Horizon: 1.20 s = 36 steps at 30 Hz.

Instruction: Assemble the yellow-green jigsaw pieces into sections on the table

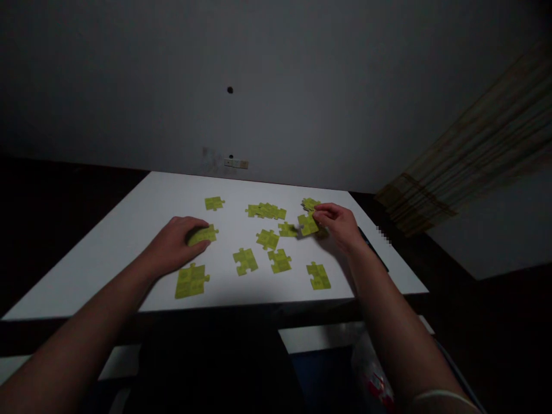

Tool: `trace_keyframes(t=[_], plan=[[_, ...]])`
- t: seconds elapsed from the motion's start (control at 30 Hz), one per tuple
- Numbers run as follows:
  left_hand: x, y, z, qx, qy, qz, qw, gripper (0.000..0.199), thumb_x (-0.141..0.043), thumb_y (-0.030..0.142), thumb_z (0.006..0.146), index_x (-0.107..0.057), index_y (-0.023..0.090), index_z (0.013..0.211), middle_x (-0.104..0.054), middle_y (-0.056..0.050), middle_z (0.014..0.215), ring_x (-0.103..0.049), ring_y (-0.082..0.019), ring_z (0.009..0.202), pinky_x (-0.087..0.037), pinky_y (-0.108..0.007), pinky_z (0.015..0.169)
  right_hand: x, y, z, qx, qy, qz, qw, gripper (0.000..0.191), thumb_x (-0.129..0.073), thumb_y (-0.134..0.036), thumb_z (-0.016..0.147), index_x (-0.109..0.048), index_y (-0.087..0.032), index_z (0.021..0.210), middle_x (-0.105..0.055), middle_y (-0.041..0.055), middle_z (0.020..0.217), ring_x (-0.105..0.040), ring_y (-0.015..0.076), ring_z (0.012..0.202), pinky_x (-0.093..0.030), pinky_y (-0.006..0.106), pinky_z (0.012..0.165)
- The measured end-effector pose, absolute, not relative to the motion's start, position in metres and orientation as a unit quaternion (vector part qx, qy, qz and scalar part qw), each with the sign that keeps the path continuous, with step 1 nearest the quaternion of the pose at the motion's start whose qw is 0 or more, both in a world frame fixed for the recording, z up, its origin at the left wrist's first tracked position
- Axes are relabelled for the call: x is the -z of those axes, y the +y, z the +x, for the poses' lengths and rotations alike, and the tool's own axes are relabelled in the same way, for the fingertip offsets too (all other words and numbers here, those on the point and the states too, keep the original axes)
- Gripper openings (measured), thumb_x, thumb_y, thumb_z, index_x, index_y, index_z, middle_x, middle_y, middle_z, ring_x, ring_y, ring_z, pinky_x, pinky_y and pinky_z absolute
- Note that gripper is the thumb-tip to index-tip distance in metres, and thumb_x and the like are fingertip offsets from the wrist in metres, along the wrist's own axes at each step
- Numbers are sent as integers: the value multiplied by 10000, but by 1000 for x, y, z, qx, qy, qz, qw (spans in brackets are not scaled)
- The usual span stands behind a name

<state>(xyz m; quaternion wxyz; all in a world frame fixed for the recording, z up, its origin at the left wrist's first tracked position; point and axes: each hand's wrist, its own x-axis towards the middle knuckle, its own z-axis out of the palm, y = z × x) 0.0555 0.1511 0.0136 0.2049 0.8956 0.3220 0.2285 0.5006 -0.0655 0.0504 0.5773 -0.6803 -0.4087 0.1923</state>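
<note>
The left hand (176, 244) rests at 9 o'clock on the tabletop (259, 184), its left fingers (200, 244) pressed together over a green puzzle piece (203, 234), pinning it. At 2 o'clock, the right hand (338, 224) has its right fingers (321, 214) pinching another piece (307, 224) for control; more pieces (267, 211) lie between.

I'm getting a dim feed here: the white table (129, 230) glows against murky corners, a soft shadow spreads beside the right hand (338, 225), and the curtain (466, 155) smears and bends at the wide-angle edge, with blocky pixels near it.
</note>
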Motion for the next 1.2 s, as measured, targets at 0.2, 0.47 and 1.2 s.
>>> trace_keyframes(t=[0.2,0.47,1.2], plan=[[-17,144,56,-240,309,893,221,473,-792,597,944,-855,297,1304,-866,-151,1336,-761,-422,1292,-598,-675,1193,-82,-23,484,-254,-490,-630,546,484,-1087,-538,714,-911,-265,1073,-894,77,919,-825,264,855,-688,399,763],[-23,138,54,-241,305,894,222,439,-813,553,941,-858,324,1312,-885,-123,1327,-788,-375,1257,-637,-651,1160,-63,33,479,-281,-516,-625,515,403,-1025,-390,743,-919,-253,1106,-892,66,941,-814,234,800,-699,378,744],[-27,139,53,-218,321,901,195,483,-789,611,961,-846,310,1335,-882,-124,1349,-817,-396,1296,-667,-629,1190,-25,42,468,-217,-471,-639,568,392,-846,-361,831,-908,-237,1197,-859,72,1015,-781,222,801,-679,382,804]])
